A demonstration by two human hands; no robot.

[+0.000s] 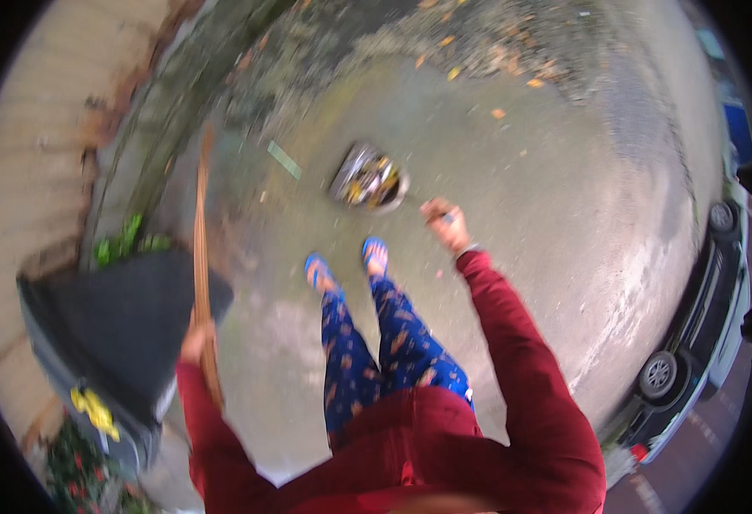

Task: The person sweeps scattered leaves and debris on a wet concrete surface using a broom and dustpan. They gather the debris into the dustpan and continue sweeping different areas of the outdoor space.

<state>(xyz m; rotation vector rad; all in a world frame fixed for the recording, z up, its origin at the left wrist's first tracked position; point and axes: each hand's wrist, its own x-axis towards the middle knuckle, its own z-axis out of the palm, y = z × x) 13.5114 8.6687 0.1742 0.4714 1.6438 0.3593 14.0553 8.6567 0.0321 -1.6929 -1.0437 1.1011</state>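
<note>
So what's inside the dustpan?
Inside the dustpan is a heap of yellow, brown and pale litter. Anything beneath it is covered; the pieces are too blurred to name.

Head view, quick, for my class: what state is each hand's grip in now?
Left hand: closed, holding a bundle of thin brown sticks.
Right hand: closed, apparently on the thin handle of the scoop; blur hides exact contact.

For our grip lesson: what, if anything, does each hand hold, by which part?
Left hand: a brown stick bundle, toward its nearer end. Right hand: too blurred to tell, possibly a handle of the container.
</note>
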